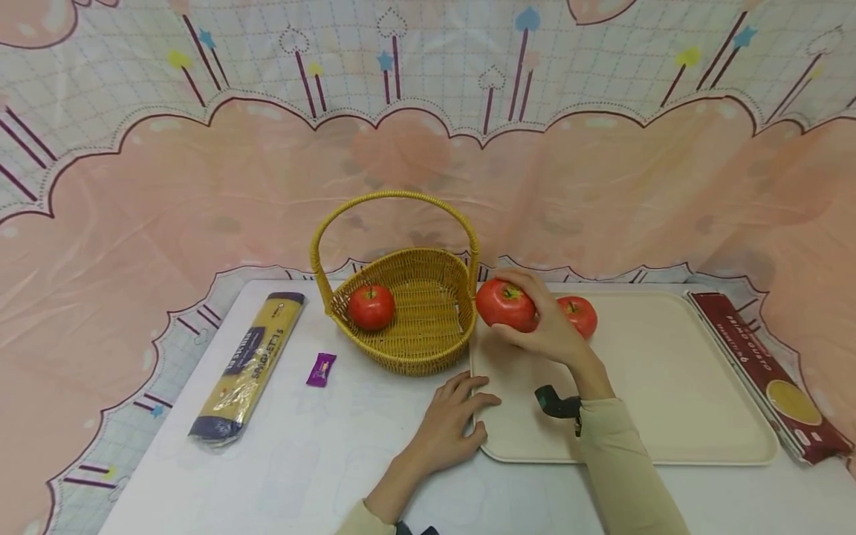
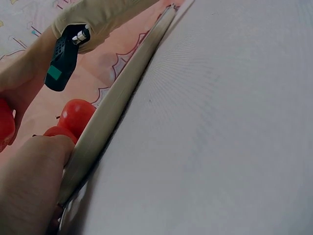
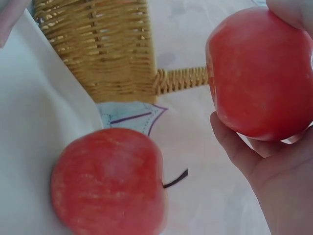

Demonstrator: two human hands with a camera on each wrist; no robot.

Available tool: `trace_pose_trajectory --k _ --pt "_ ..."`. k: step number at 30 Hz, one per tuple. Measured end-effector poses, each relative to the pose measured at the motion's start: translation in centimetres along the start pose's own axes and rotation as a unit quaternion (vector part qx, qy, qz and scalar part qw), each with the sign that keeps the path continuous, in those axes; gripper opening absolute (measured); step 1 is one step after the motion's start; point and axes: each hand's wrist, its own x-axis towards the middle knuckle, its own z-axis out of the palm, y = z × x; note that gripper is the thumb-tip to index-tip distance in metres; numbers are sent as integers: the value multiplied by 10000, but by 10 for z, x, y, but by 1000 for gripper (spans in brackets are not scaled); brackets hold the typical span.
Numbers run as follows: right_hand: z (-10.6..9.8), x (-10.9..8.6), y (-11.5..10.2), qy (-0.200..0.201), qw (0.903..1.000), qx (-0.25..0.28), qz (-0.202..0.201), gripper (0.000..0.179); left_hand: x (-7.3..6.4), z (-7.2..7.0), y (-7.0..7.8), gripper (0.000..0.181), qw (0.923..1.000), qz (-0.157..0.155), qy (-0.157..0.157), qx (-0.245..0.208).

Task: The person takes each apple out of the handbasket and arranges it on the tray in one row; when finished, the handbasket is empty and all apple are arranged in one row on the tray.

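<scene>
My right hand (image 1: 545, 327) grips a large red apple (image 1: 506, 303), held above the tray's back left corner, just right of the basket. Its fingers and thumb curve round the fruit in the right wrist view. Another red apple (image 1: 579, 315), with a dark stem in the right wrist view, sits on the cream tray (image 1: 675, 371), partly behind that hand. My left hand (image 1: 446, 427) rests at the tray's left edge, fingers spread loosely over the rim. The yellow wicker basket (image 1: 414, 362) stands behind it with a red apple (image 1: 371, 307) inside at the left.
A yellow spaghetti pack (image 1: 250, 364) lies at the table's left. Between it and the basket is a small purple wrapped sweet (image 1: 322, 369). A dark red spaghetti pack (image 1: 769, 371) lies along the tray's right edge. Behind the table hangs a patterned pink cloth (image 1: 602, 200).
</scene>
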Motion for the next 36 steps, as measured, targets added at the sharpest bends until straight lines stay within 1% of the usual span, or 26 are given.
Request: trace_pose_trajectory --k 3,8,14,17,22,24,27,29,32,36 --pt "-4 -4 1 108 9999 -95 59 73 0 1 0 37 10000 16 -20 0" --pt "-9 -8 2 262 9994 -213 -97 73 0 1 1 38 9999 -13 -99 -39" --pt "-10 -9 4 351 9988 -258 -210 74 0 -1 0 38 10000 -31 -74 -38" --pt "-12 -10 -5 424 9986 -204 -228 73 0 -3 0 39 9999 -78 -89 -40" --pt "-15 -10 -4 539 9978 -219 -316 74 -1 -3 -2 38 9999 -79 -76 -22" --pt "-17 -11 -2 589 9975 -257 -290 75 0 -2 -3 38 10000 -57 -73 -17" --pt "-23 -14 -15 643 9972 -308 -222 73 0 -1 -3 38 9999 -95 -130 -47" --pt "-26 -16 -20 681 9969 -351 -190 71 1 0 -3 38 9998 -123 -157 -70" --pt "-30 -18 -21 721 9964 -423 -169 71 1 0 -2 38 9997 -138 -147 -100" --pt "-33 -21 -18 767 9959 -469 -41 70 1 1 -1 38 9998 -111 -124 -69"
